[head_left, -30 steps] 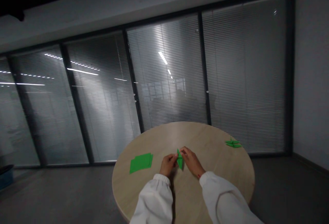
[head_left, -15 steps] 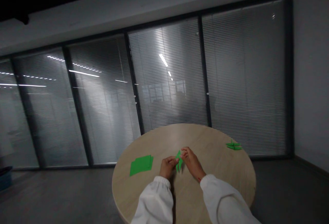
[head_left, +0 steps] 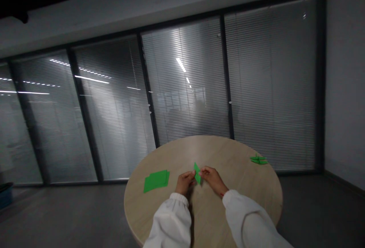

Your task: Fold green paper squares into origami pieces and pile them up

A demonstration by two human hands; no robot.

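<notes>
Round pale-wood table (head_left: 182, 153): left grip (head_left: 184, 183) and right grip (head_left: 213, 180) are pinched together on a folded green paper piece (head_left: 197, 173), held just above mid-table. Should be light and soft, easily creased; best held by its folded edges.

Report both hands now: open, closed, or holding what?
Left hand: closed, pinching the folded green paper.
Right hand: closed, pinching the same paper from the other side.

Green paper fold (head_left: 197, 172) slimmer than before
</notes>
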